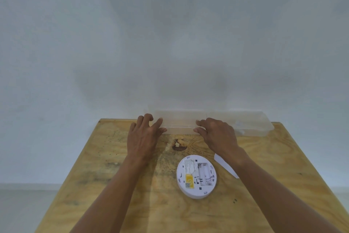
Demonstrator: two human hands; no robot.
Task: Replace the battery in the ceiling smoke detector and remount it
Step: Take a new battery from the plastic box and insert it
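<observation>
A round white smoke detector (196,176) lies back side up on the wooden table (132,204), its battery bay uncovered and a yellow label on it. A white flat piece (224,165), partly hidden by my right forearm, lies just right of it. At the table's far edge stands a long clear plastic box (222,122). My left hand (144,137) has its fingers spread at the box's left end, fingertips touching its front. My right hand (217,133) rests against the box front near its middle, fingers curled on the rim. I cannot see any battery.
A pale wall rises directly behind the table's far edge. A dark brown stain (178,145) marks the wood between my hands. The grey floor (24,210) shows past the table's left edge.
</observation>
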